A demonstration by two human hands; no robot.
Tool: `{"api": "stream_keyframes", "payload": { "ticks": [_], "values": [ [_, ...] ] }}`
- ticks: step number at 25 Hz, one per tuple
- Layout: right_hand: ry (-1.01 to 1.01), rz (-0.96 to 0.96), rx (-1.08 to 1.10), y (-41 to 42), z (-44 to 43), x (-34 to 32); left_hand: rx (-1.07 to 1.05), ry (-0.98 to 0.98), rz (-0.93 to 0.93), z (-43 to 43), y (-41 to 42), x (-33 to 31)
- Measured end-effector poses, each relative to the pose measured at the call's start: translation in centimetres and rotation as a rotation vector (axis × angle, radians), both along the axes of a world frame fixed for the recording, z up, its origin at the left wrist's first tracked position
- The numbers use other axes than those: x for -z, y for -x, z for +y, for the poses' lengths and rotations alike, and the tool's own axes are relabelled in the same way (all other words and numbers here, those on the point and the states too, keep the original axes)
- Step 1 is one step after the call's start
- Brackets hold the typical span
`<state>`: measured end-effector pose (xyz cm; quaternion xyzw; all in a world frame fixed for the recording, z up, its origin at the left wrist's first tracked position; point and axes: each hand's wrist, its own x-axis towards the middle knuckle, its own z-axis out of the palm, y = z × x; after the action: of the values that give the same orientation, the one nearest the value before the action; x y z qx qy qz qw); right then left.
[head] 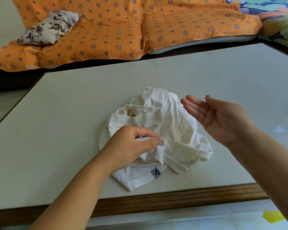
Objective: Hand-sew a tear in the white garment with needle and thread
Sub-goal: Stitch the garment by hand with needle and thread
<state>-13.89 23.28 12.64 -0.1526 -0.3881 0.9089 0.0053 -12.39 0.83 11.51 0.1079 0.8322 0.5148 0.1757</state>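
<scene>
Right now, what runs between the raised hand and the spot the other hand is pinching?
In the head view, a pale thread stretches from the right hand down over the white garment to the left hand.

Both forearms are bare to the frame edge, no sleeves, rings or watch showing

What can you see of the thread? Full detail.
The thread is thin, pale, near white. It runs taut from the stitch point pinched by the left hand on the white garment up and right to the right hand, which holds the needle between thumb and finger. Whether it is doubled cannot be told.
</scene>
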Motion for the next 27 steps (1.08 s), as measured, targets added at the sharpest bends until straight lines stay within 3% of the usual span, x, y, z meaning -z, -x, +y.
{"api": "stream_keyframes", "payload": {
  "ticks": [13,15,21,27],
  "values": [
    [-0.769,0.114,0.156,0.2,-0.6,1.6,0.007,0.022,-0.041,-0.3,0.0,-0.1],
    [-0.901,0.164,0.072,-0.5,-1.1,1.1,0.002,0.003,-0.05,-0.3,0.0,-0.1],
    [-1.062,0.194,-0.551,-3.1,-2.8,0.2,0.018,-0.024,-0.06,-0.5,0.3,-0.3],
    [-1.251,0.061,-0.476,-3.1,-1.9,-0.6,-0.096,-0.051,-0.006,-1.0,0.7,0.0]
  ]
}}
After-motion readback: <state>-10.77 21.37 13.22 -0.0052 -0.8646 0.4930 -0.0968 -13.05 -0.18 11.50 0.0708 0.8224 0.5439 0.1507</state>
